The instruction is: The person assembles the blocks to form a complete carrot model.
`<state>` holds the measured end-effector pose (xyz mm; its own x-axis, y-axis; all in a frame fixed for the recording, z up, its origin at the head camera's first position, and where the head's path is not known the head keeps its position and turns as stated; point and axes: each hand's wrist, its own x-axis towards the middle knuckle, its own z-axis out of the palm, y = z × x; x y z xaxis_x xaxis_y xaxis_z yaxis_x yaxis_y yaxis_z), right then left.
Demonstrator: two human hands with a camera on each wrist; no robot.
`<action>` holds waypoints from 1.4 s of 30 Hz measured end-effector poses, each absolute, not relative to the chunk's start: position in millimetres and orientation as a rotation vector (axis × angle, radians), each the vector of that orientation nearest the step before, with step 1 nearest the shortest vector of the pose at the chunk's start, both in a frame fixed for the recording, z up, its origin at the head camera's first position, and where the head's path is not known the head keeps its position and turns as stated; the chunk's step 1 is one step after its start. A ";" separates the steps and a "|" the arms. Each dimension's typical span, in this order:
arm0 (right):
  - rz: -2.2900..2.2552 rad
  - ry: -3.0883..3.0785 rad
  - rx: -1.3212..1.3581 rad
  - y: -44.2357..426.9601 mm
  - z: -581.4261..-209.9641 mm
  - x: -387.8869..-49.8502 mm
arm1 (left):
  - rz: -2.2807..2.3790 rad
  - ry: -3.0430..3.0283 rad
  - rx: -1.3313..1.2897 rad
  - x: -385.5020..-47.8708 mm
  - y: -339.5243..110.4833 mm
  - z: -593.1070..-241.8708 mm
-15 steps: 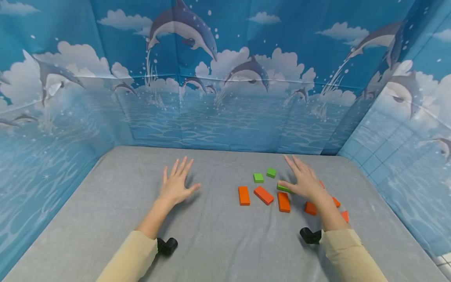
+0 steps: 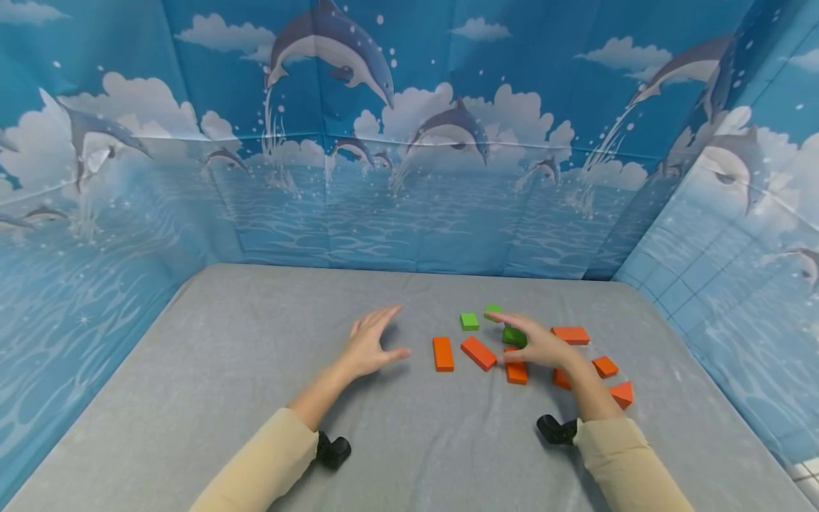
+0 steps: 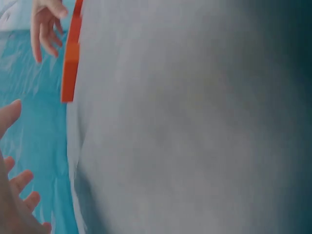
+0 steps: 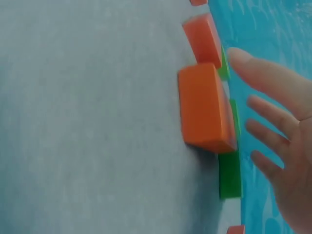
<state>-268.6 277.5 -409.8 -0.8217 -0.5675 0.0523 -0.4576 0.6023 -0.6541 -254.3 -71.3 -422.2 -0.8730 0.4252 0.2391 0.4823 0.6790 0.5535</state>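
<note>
In the head view my left hand (image 2: 369, 346) hovers over the grey cloth, its fingers extended and thumb apart, holding nothing. Left of the blocks it stands, closest to an upright-lying orange block (image 2: 443, 354). My right hand (image 2: 536, 343) is above the blocks with thumb and fingers spread, partly covering a green block (image 2: 514, 337) and an orange block (image 2: 517, 372). The right wrist view shows the right hand (image 4: 287, 131) beside an orange block (image 4: 202, 107), apart from it. A tilted orange block (image 2: 478, 353) lies between the two hands.
Two small green blocks, one of them a square (image 2: 470, 321), lie farther back. Right of my right forearm are more orange pieces, including a long block (image 2: 570, 336) and a wedge (image 2: 622, 395). A dolphin-print curtain (image 2: 409, 206) borders the grey surface (image 2: 192, 370).
My left hand has shifted right, toward the blocks. The right hand has come lower and turned left, uncovering orange blocks at the right. No block has visibly moved.
</note>
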 end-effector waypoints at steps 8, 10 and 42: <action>-1.039 2.520 -0.848 267.1 -409.4 -269.5 | -0.984 -2.852 -0.899 -255.8 -46.8 -428.6; -1.026 2.511 -0.851 264.8 -410.1 -271.0 | -0.980 -2.861 -0.933 -256.7 -42.9 -430.3; -0.852 2.493 -0.851 254.0 -411.5 -278.1 | -1.032 -2.931 -0.914 -264.4 -25.0 -443.7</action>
<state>-278.1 254.0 -411.5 -0.7488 -0.6467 -0.1452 -0.4226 0.6346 -0.6470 -264.4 -25.0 -443.7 -0.8364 0.5404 0.0917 0.4786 0.6384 0.6028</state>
